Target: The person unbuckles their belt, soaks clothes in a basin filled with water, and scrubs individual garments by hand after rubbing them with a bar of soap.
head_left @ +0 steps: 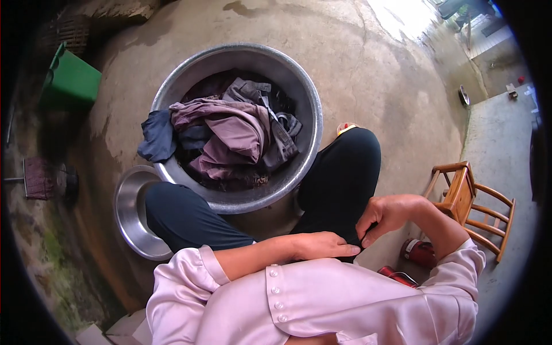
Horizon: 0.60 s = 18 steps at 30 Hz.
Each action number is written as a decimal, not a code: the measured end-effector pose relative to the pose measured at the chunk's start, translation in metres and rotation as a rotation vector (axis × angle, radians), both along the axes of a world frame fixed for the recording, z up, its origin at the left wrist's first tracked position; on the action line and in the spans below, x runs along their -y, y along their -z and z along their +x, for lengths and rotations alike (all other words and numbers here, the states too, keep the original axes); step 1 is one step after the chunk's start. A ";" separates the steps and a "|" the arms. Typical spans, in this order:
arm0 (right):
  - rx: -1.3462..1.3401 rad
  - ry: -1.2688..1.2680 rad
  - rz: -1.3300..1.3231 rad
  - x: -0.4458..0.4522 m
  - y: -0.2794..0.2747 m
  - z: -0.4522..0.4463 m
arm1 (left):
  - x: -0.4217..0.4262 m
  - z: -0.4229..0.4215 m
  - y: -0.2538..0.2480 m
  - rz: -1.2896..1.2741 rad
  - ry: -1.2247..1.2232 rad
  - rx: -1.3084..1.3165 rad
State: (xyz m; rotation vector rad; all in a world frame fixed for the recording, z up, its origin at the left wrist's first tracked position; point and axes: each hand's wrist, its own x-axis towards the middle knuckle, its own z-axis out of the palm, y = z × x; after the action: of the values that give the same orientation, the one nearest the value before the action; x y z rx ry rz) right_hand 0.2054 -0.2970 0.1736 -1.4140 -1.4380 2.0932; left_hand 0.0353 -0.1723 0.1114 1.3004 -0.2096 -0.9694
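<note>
My left hand [325, 246] lies across my lap, palm down, its fingers stretched out over the dark trousers [339, 172]. Beside its fingertips, my right hand [388, 215] is closed in a pinch at the trouser cloth near the hip; part of the grip is hidden. In front of my knees stands a large round metal basin [312, 109] full of crumpled laundry. A mauve garment [238, 129] lies on top, with grey clothes [282, 138] to its right. Dark blue cloth [156, 137] hangs over the basin's left rim. Neither hand touches the laundry.
A smaller metal basin [127, 210] sits by my left knee. At the right stand a wooden chair [460, 192] and a red container [418, 253]. A green bin [72, 77] is at the far left. The concrete floor [397, 103] has damp patches.
</note>
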 end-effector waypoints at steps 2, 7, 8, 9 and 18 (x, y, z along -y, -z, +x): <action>0.004 -0.047 -0.011 0.001 -0.001 0.003 | -0.004 0.000 -0.007 0.029 0.008 0.029; -0.042 -0.089 -0.072 0.000 -0.004 0.002 | 0.008 -0.006 0.013 0.016 -0.084 0.091; -0.050 -0.097 -0.073 0.001 -0.003 0.002 | 0.010 -0.007 0.017 0.023 -0.095 0.162; -0.057 -0.104 -0.075 0.003 -0.002 0.001 | 0.008 -0.008 0.016 0.032 -0.107 0.234; -0.289 0.111 -0.371 0.046 0.015 -0.004 | -0.015 -0.009 -0.037 0.342 -0.033 0.318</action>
State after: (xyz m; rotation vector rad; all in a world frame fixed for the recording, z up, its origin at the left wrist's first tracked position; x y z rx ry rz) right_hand 0.2018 -0.3428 0.1582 -1.2032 -0.8754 2.4554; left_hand 0.0266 -0.1577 0.1488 1.7678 -0.2730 -0.7874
